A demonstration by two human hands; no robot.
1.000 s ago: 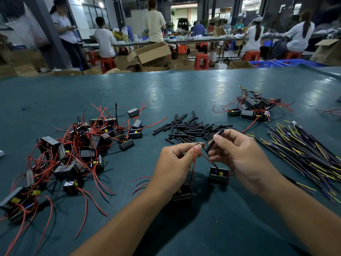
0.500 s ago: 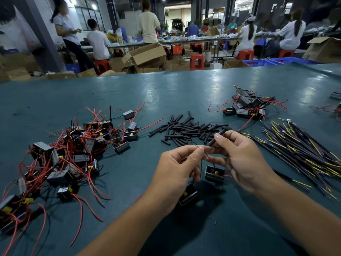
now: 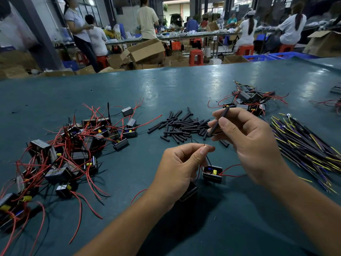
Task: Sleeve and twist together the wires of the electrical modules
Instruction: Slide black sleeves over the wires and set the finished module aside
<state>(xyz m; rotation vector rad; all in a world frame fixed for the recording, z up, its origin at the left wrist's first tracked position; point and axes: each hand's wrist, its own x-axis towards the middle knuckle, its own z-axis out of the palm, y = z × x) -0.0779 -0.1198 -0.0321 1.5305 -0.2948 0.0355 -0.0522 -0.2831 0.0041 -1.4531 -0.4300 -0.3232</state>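
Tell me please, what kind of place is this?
Probably an electronics assembly workshop: a pile of wired modules and cut black sleeves on a green worktable, with other workers at a bench and cardboard boxes behind.

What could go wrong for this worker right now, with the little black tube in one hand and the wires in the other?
The black sleeve in the right hand is held apart from the thin wire ends pinched by the left hand; threading could miss or splay them. The small module hanging on those wires may tug them loose. A slipped sleeve would vanish into the loose sleeve pile.
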